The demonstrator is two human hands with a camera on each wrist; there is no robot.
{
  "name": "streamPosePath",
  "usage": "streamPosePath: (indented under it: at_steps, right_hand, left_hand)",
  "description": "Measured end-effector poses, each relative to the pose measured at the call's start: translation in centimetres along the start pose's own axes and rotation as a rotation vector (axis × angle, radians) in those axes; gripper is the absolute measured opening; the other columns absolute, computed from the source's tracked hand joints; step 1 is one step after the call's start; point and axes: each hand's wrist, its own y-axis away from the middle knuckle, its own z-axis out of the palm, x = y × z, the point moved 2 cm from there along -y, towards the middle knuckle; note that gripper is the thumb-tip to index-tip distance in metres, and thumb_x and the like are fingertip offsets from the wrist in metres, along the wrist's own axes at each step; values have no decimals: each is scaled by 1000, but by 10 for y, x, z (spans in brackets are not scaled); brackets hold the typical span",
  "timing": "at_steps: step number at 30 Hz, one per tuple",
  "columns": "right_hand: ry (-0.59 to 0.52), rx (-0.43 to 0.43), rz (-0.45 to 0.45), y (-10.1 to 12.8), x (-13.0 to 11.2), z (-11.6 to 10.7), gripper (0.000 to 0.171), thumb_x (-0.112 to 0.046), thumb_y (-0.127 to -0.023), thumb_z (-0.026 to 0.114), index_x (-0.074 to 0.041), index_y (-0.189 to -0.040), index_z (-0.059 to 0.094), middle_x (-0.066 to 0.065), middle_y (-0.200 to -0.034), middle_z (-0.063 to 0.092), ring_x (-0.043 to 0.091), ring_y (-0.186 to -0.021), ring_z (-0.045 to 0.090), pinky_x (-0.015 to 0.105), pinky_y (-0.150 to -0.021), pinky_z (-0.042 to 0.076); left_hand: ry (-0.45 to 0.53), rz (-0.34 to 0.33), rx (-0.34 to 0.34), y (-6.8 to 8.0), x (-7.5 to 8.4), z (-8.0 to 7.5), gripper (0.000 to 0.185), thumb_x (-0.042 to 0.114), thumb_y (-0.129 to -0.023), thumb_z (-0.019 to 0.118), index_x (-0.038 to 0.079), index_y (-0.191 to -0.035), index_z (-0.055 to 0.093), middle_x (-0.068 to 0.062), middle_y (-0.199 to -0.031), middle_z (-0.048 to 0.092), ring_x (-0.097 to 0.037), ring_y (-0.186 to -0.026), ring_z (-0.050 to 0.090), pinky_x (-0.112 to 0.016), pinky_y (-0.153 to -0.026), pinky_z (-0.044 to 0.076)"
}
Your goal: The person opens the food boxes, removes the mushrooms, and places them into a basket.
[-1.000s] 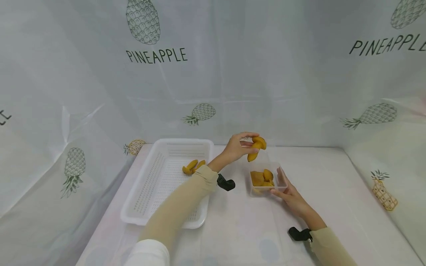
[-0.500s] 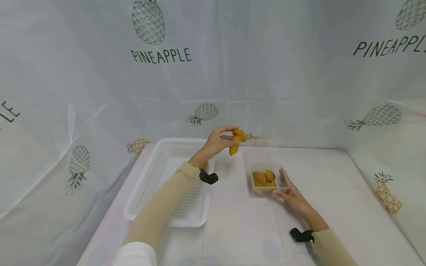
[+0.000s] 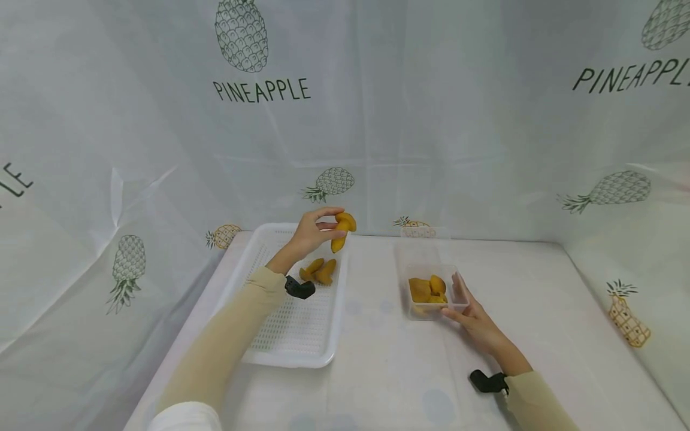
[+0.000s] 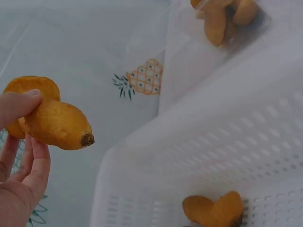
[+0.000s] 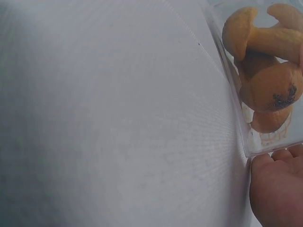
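My left hand (image 3: 312,232) pinches a yellow-orange fruit piece (image 3: 342,230) (image 4: 53,119) in the air above the far right corner of a white perforated tray (image 3: 280,347). Two similar pieces (image 3: 318,270) (image 4: 215,210) lie in the tray below it. My right hand (image 3: 474,320) rests against the near right corner of a small clear plastic box (image 3: 455,286) (image 5: 227,90) and steadies it. The box holds several more orange pieces (image 3: 427,289) (image 5: 265,71).
A white cloth printed with pineapples covers the table (image 3: 388,371) and hangs as a backdrop (image 3: 377,120) close behind tray and box. A black wrist strap sits on each forearm.
My left hand has carried the fruit piece leftward, from above the clear box to over the tray. The right hand has stayed at the box.
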Motion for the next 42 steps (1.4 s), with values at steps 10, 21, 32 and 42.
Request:
streamPosePath:
  at_steps: [10,21,32,42]
  right_hand:
    - [-10,1,2,0,-2,1,96,-6,-100,61,-25,-160,-11,12,-165,-15,34,-148,-18,62,-111,7]
    - [-35,1,3,3,0,2,96,-6,-99,61,-25,-160,-11,12,-164,-16,34,-147,-19,63,-110,3]
    - [-30,0,9,1,-3,2,95,-7,-100,61,-25,-160,-11,11,-165,-14,34,-148,-18,63,-110,5]
    - [-48,6,4,1,-4,3,96,-5,-99,62,-26,-160,-10,11,-164,-15,33,-148,-19,68,-111,1]
  left_hand:
    - [-81,-41,62,23,-23,-40,55,1,-90,74,3,-141,55,-13,-145,48,-37,-121,57,-35,-89,57]
    - [-175,-127,127,44,-54,-64,54,2,-91,73,1,-141,54,-19,-146,46,-43,-123,54,-43,-93,54]
    - [-237,-157,146,59,-75,-75,53,-2,-89,73,-6,-139,54,-27,-143,47,-48,-122,53,-47,-92,54]
    - [-311,-167,129,57,-78,-78,52,-1,-87,76,-2,-136,58,-23,-139,52,-42,-117,57,-37,-84,57]
